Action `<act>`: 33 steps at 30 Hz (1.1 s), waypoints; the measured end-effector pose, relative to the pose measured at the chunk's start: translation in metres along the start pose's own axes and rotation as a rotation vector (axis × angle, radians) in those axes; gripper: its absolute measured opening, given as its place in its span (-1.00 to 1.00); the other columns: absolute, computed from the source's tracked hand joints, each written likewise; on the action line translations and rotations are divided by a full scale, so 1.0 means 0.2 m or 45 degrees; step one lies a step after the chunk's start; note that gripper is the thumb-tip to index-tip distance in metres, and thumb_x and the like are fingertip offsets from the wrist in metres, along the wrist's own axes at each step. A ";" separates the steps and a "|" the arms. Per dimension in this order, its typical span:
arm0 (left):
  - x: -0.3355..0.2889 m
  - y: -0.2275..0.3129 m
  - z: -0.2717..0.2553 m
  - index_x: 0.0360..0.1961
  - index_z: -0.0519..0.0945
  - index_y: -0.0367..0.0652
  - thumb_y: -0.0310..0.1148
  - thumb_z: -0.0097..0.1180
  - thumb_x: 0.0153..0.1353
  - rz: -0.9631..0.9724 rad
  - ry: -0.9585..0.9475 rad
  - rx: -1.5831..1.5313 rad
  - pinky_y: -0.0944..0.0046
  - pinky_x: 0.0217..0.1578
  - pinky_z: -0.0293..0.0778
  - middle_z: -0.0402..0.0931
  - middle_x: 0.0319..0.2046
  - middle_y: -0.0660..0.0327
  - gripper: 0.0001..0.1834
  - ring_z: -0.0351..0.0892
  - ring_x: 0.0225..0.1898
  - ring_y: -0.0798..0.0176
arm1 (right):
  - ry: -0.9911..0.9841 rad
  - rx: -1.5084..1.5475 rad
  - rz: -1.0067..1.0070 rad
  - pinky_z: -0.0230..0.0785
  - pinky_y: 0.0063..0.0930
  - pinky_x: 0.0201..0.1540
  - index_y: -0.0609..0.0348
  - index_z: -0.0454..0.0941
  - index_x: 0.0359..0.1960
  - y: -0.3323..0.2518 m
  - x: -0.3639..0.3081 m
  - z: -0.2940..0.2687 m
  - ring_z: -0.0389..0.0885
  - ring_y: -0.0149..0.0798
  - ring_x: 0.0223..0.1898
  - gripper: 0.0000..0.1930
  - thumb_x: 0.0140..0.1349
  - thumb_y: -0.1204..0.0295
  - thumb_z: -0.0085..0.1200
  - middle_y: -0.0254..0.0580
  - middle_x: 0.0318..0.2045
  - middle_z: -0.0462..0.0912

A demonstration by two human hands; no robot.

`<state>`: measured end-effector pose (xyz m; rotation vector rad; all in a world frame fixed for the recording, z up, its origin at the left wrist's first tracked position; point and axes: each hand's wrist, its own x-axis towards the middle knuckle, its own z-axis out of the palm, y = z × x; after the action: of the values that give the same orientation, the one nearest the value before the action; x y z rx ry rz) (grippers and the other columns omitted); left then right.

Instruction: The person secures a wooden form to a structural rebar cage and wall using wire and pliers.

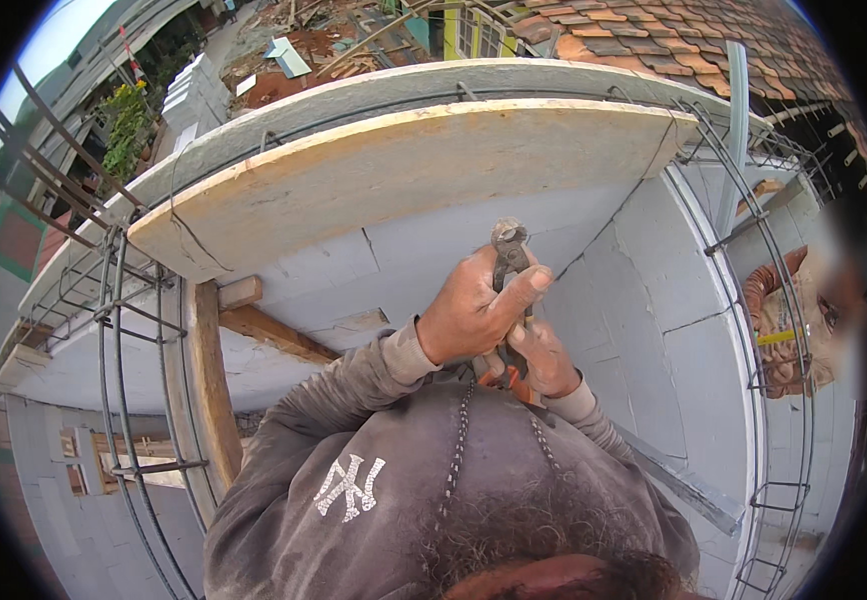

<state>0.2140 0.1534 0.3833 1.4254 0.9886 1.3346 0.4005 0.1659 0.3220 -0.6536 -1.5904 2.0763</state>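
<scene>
Head view: left fingers [526, 288] clasp pincers [510, 258], long axis leading jaws-first from chest [414, 430]; right fingers [546, 358], hold unclear.

Roof tiles [679, 45] lie upper right, a leafy plant [125, 128] upper left.

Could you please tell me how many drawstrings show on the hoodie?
2: the left drawstring runs down the hoodie below the left hand; the right drawstring lies below the right hand. Others may be hidden.
</scene>
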 end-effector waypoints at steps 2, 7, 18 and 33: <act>-0.01 0.10 -0.09 -0.21 0.62 -0.23 -0.09 0.25 0.51 0.217 0.001 0.253 0.26 -0.27 0.50 0.61 -0.35 0.25 -0.64 0.55 -0.31 0.36 | -0.092 0.020 -0.140 0.44 -0.50 -0.20 0.30 0.61 -0.06 -0.11 0.02 0.05 0.59 -0.41 -0.29 -0.57 0.63 0.11 -0.07 -0.25 -0.34 0.66; -0.27 0.25 -0.42 -0.23 0.64 -0.22 -0.14 0.33 0.43 0.847 0.404 0.834 0.21 -0.32 0.51 0.64 -0.34 0.17 -0.67 0.60 -0.31 0.30 | -0.072 -0.278 -0.246 0.39 -0.51 -0.24 0.36 0.61 0.17 -0.28 0.11 0.18 0.59 -0.41 -0.28 -0.54 0.60 0.15 -0.01 -0.24 -0.30 0.70; -0.69 0.49 -0.99 -0.26 0.60 -0.34 -0.40 0.00 0.43 1.485 1.213 0.386 0.35 -0.34 0.43 0.55 -0.46 0.08 -0.79 0.49 -0.41 0.34 | -0.141 -0.964 -0.359 0.27 -0.54 -0.26 0.39 0.51 0.39 -0.84 0.33 0.45 0.40 -0.54 -0.38 -0.48 0.54 0.29 0.03 -0.37 -0.41 0.65; -0.53 0.32 -1.01 -0.39 0.65 -0.28 -0.24 0.12 0.54 0.437 1.260 0.366 0.36 -0.26 0.42 0.58 -0.46 0.32 -0.63 0.48 -0.36 0.47 | -0.657 -2.055 -0.152 0.64 -0.46 -0.19 0.48 0.65 0.09 -1.27 0.65 1.01 0.74 -0.34 -0.26 -0.64 0.30 0.52 0.16 -0.13 -0.16 0.75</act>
<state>0.0021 0.0542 0.4165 1.1319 1.6565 2.3232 0.1899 0.1535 0.6012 -0.3811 -3.3206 0.4346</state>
